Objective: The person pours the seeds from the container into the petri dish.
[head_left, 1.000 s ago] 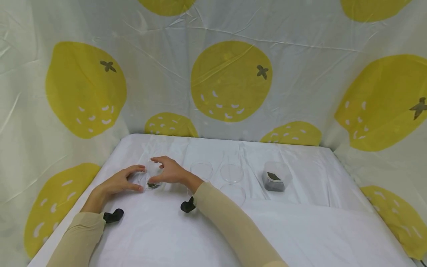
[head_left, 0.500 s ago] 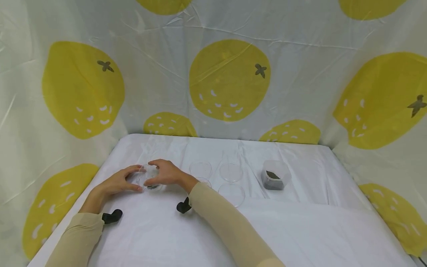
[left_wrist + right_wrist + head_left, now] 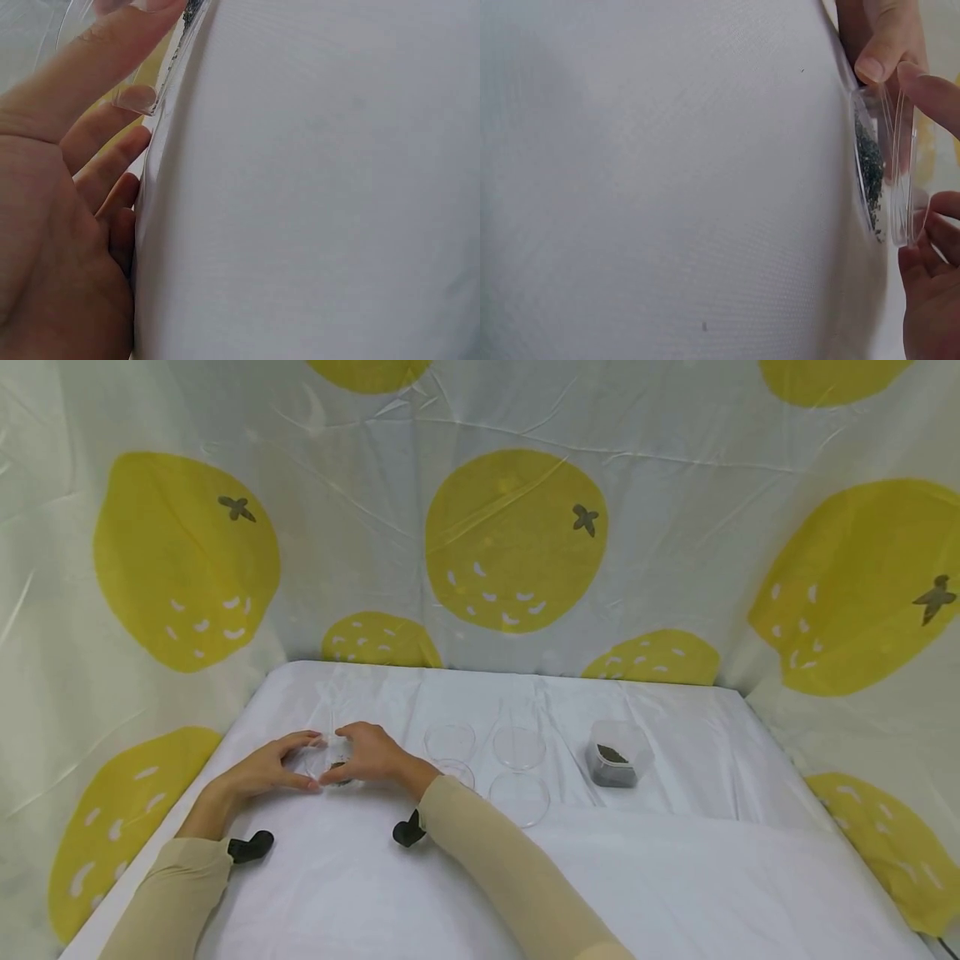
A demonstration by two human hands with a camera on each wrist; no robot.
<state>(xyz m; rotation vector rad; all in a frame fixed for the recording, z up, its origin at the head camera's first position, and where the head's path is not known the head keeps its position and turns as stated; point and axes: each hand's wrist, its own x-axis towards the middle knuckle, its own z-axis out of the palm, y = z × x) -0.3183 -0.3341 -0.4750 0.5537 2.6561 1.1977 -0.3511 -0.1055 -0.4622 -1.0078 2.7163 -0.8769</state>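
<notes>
A clear petri dish [image 3: 864, 169] with dark green-black granules in its bottom sits on the white cloth at the left of the table. My left hand [image 3: 258, 770] steadies it, thumb and fingers curved about its left side. From the right, my right hand [image 3: 375, 756] grips a clear petri dish lid [image 3: 904, 187] by its edge, close over the dish. Both thumbs meet near the dish's front rim. In the left wrist view a fingertip of my left hand [image 3: 67, 247] shows through clear plastic. Much of the dish is hidden behind my right hand in the head view.
Several clear round dishes or lids, among them a front one [image 3: 519, 799] and a back one [image 3: 519, 749], lie mid-table. Right of them stands a clear square tub [image 3: 617, 758] of dark granules. A lemon-print curtain [image 3: 517, 543] closes off the back and sides.
My right hand has brought the lid down and left from a tilted hold until it lies close over the dish. The left hand stays around the dish.
</notes>
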